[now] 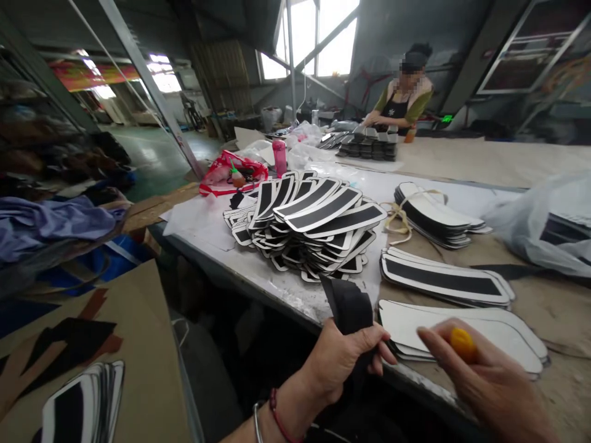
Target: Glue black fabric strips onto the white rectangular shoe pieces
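My left hand (335, 360) is closed round a bundle of curved black strips (351, 306), held over the table's front edge. My right hand (484, 378) is wrapped round a tool with a rounded yellow-orange handle end (462, 346); the rest of the tool is hidden by the fingers. Just beyond that hand lies a stack of curved white pieces (480, 326). Behind it is a stack of white pieces with black strips on them (443, 277). Past my left hand, a large fanned heap of white-edged black pieces (318, 215) covers the table.
Further back stand a pink bottle (279, 158) and a red bag (217, 172). A tied white stack (429, 206) and a clear plastic bag (549, 215) are at right. At lower left, a cardboard box (152, 344) holds more pieces. A person (401, 101) works across the table.
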`<state>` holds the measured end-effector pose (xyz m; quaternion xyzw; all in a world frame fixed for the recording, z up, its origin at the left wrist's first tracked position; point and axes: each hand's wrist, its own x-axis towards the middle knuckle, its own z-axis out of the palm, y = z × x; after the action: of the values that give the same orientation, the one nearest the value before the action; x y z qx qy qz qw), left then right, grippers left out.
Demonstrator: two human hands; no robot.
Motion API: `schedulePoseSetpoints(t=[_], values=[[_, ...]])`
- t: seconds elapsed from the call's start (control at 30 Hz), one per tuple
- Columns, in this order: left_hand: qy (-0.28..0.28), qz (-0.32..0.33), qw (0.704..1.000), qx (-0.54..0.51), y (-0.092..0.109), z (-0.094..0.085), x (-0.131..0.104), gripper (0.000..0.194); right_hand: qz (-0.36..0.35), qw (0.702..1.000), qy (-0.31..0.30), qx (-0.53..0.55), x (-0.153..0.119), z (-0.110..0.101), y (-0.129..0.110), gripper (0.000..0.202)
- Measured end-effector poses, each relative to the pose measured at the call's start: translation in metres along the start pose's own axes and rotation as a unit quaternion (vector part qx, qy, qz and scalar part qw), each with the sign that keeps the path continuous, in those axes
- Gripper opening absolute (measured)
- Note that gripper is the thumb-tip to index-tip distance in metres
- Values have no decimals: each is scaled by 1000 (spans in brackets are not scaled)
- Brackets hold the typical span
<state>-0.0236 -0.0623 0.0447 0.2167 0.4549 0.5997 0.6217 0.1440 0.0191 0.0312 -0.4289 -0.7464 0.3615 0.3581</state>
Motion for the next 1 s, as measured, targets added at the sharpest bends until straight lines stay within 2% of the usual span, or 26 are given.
schedulePoseSetpoints(t=[0.07,0.13,0.2,0.23,0.37,0.47,0.57,0.73,0.8,0.87,0.93,1.0], values=[[-17,-1,1000,19,-3,3,-1,30,50,992,-81,78,11,15,-15,25],[-18,1,999,35,-7,7,0,32,114,960,-173,190,15,27,-27,28],[-16,0,999,48,-11,10,0,32,159,928,-221,253,14,32,-32,29],[-18,-2,998,54,-13,11,1,31,171,924,-224,259,12,32,-33,30],[-23,-7,997,80,-17,17,1,23,195,933,-185,239,6,27,-29,32],[-15,-13,994,106,-18,22,2,17,203,926,-187,258,5,23,-26,35],[-19,-17,994,108,-17,25,4,18,181,924,-197,274,5,21,-25,36],[-49,-8,996,77,-13,25,8,28,135,934,-166,285,4,16,-22,31],[-61,-12,995,72,-15,24,10,34,123,943,-137,277,6,11,-21,29],[-66,-15,995,68,-18,22,12,36,120,957,-70,255,8,7,-19,29],[-61,-16,996,66,-22,21,14,37,137,958,-21,250,9,7,-18,31],[-50,-16,996,70,-25,20,16,39,173,939,-41,293,6,10,-16,35]])
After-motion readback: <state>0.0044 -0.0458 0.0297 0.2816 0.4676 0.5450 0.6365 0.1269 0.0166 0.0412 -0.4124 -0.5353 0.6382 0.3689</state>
